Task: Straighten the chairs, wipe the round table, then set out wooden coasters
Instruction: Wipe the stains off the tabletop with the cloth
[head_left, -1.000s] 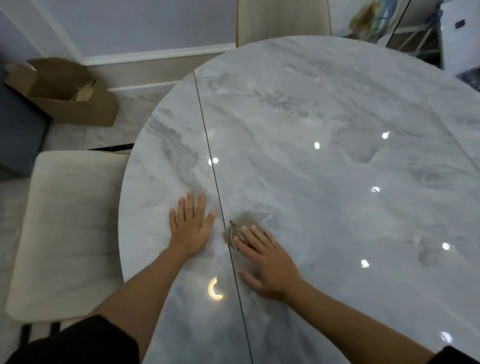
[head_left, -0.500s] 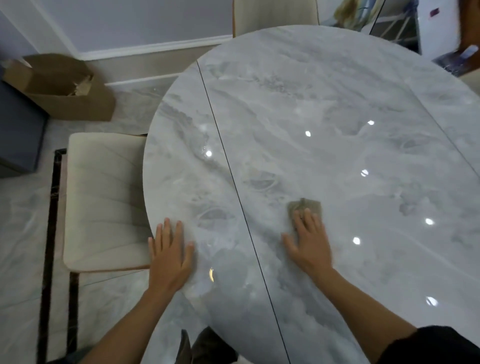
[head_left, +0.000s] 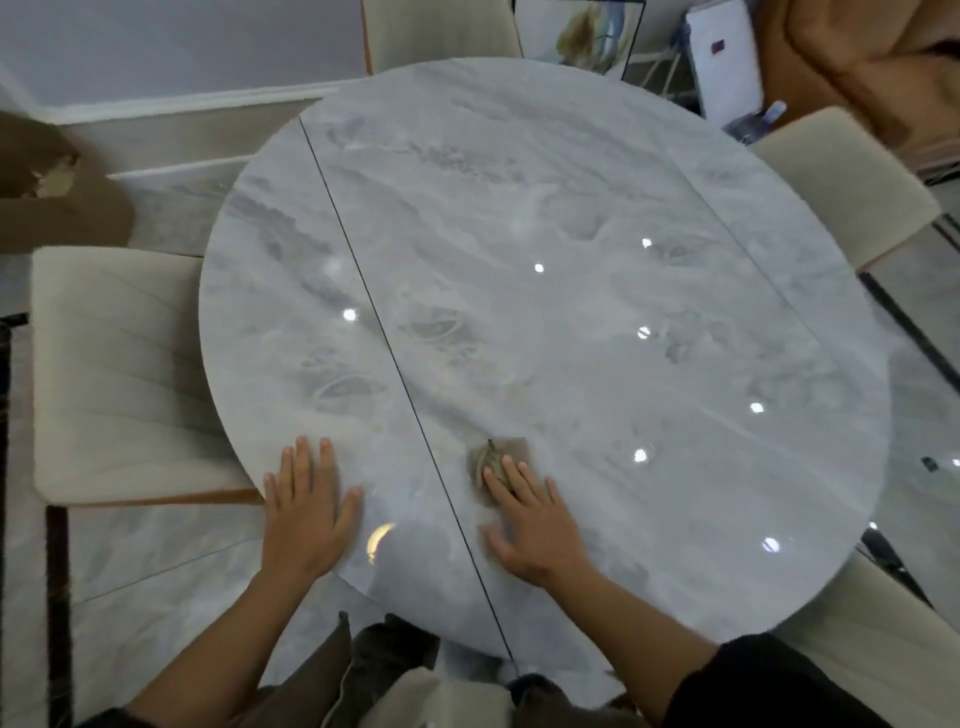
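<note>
A round grey marble table (head_left: 545, 218) with a dark seam fills the view. My right hand (head_left: 535, 525) lies flat with straight fingers, pressing a small crumpled tan cloth (head_left: 493, 460) onto the tabletop just right of the seam near the front edge. My left hand (head_left: 306, 512) rests flat, fingers spread, on the table's near left rim. Cream upholstered chairs stand around the table: one at the left (head_left: 119, 374), one at the back (head_left: 441, 31), one at the right back (head_left: 847, 182), one at the lower right (head_left: 883, 654). No coasters are in view.
A brown cardboard box (head_left: 57, 192) sits on the floor at the far left by the wall. A framed picture (head_left: 576, 31) and a white appliance (head_left: 722, 62) stand behind the table. A brown blanket or sofa (head_left: 872, 67) fills the top right corner.
The view has pulled back and shows the whole table. My right hand has slid the cloth leftward toward the seam. My left hand stays flat at the near left rim.
</note>
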